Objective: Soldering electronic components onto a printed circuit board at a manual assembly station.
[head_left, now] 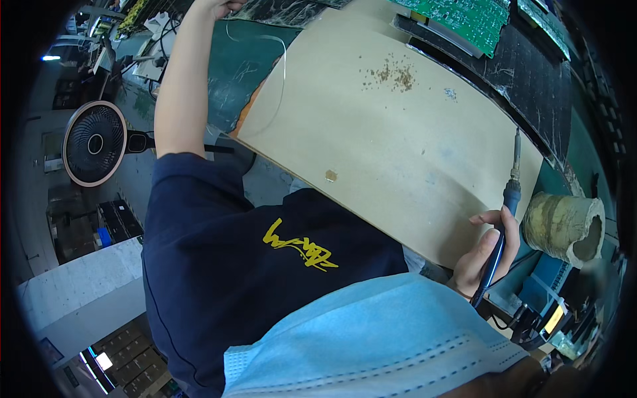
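Note:
My right hand (488,255) is closed round the blue handle of a soldering iron (509,196). Its metal tip points away from me, close to the dark edge strip on the far right of a beige board (318,126). At the top edge of the view, my left hand (224,6) is partly cut off, with its visible fingers curled; what they hold, if anything, is hidden. A thin, pale wire (284,73) loops down near that hand and over the board's left part. Green circuit boards (458,20) lie beyond the beige board.
A thick yellowish roll (561,229) with a hollow middle stands right of my right hand. Brown crumbs (395,76) are scattered on the board. Beneath it is a green mat (242,86). A round fan (96,143) stands at the left; a blue device (541,288) sits at the lower right.

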